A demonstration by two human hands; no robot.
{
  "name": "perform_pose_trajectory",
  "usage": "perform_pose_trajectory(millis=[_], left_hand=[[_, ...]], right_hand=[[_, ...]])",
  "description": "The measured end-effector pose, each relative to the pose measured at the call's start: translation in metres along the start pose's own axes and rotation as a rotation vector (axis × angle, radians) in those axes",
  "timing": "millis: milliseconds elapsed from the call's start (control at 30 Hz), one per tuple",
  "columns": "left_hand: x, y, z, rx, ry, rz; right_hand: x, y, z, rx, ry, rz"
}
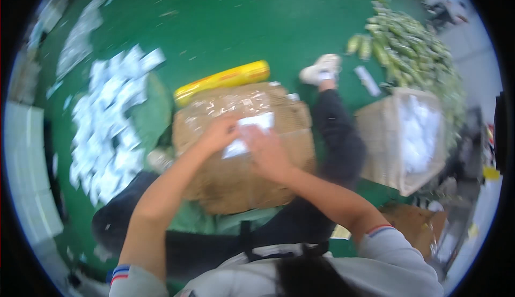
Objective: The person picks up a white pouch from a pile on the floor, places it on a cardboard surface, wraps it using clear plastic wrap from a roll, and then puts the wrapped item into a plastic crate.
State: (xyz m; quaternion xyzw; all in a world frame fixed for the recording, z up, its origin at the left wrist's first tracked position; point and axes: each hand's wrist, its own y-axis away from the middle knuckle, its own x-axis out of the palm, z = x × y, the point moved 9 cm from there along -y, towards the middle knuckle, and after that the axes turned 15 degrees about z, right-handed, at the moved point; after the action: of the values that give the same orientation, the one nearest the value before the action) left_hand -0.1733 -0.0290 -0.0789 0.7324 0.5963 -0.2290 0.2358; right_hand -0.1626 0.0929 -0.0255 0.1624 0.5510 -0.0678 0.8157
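Observation:
A white sheet or flat packet [263,120] lies on a worn piece of brown cardboard [237,192] in front of me. My right hand [268,149] rests flat over its middle, fingers stretched out. At its left edge my left hand [221,133] touches it with bent fingers; blur hides whether they pinch it. The sheet's lower left corner shows between the hands. Clear tape or film strips shine on the cardboard's far part. Just beyond the cardboard lies a yellow plastic-wrapped roll [223,80].
Many pale packets [108,124] are heaped on the green floor at left, near clear plastic film [80,35]. At right stands a lined basket [378,144] holding white bundles [420,134]. Behind it is a pile of wrapped green corn ears [410,51]. My shoe [322,69] is beside the cardboard.

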Motion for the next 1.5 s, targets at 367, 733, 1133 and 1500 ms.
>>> perform_pose_trajectory(millis=[367,733,1133,1500], left_hand=[[-0.012,0.067,-0.049,-0.239,-0.135,-0.77],[-0.021,0.024,0.135,-0.551,0.285,-0.073],[-0.006,-0.057,0.007,-0.023,-0.456,0.236],[0.01,-0.043,-0.023,0.255,-0.586,0.239]], right_hand=[[0.032,-0.104,-0.028,-0.166,-0.324,0.724],[0.02,-0.089,-0.005,0.019,0.117,-0.22],[0.074,-0.107,-0.02,-0.141,-0.681,1.122],[0.165,0.086,0.114,-0.421,-1.275,1.808]])
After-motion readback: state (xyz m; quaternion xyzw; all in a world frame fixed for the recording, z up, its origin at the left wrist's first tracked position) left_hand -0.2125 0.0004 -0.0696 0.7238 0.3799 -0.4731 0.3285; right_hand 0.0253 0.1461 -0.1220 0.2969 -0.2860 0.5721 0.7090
